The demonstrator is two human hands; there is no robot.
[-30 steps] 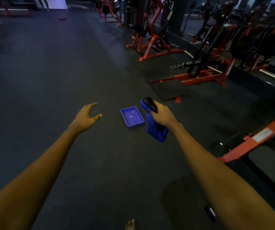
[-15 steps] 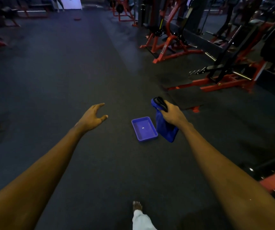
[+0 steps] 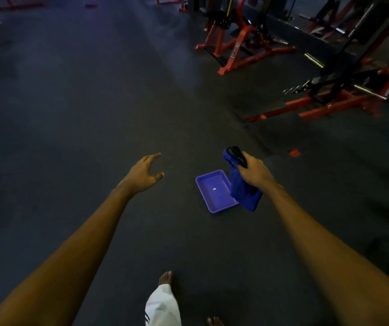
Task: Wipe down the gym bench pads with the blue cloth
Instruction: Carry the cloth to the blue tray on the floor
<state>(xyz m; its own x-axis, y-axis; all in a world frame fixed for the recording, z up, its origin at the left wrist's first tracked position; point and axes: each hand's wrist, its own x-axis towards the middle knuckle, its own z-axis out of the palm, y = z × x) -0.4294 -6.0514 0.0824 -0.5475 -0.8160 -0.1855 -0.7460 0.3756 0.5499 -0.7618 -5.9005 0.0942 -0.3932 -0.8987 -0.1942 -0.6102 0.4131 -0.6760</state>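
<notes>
The right hand point(image 3: 255, 172) grips the blue cloth point(image 3: 243, 191) and a black object point(image 3: 237, 155), the cloth hanging over a blue tray point(image 3: 212, 196) on the floor point(image 3: 94, 102), while the left hand point(image 3: 143, 175) reaches forward, fingers spread and empty.

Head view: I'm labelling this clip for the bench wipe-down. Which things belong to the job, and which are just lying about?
Job: blue cloth, gripped in the right hand with a black item; left hand, open and empty.
Lying about: blue tray on the floor; red machine frames; small red scrap on the floor.
</notes>
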